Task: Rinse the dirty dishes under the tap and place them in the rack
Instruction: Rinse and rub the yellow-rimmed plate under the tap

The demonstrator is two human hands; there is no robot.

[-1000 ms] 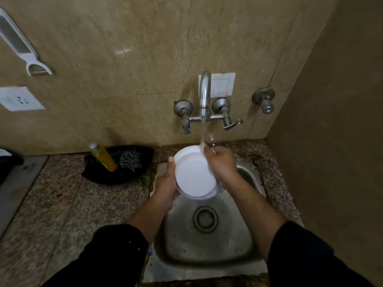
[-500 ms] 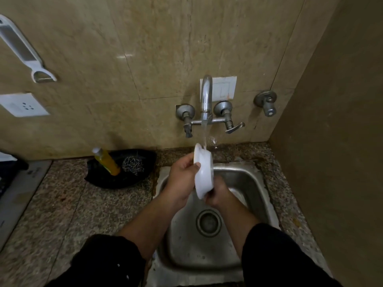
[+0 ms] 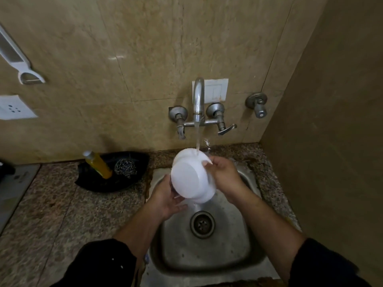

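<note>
A white bowl [image 3: 189, 177] is held tilted over the steel sink [image 3: 244, 251], its underside turned toward me. Water from the tap [image 3: 198, 98] falls on its upper rim and runs off below into the basin near the drain [image 3: 202, 224]. My left hand [image 3: 166, 198] supports the bowl from the lower left. My right hand [image 3: 224, 176] grips its right side, fingers over the rim. No rack is in view.
A black tray [image 3: 93, 183] on the granite counter [image 3: 51, 214] left of the sink holds a yellow soap bottle [image 3: 98, 165] and a steel scrubber [image 3: 125, 167]. A side wall [image 3: 331, 141] stands close on the right. A peeler [image 3: 18, 59] and a socket [image 3: 12, 107] are on the back wall.
The bowl went from facing me, to edge-on, to underside toward me. My hands shifted around it under the running water.
</note>
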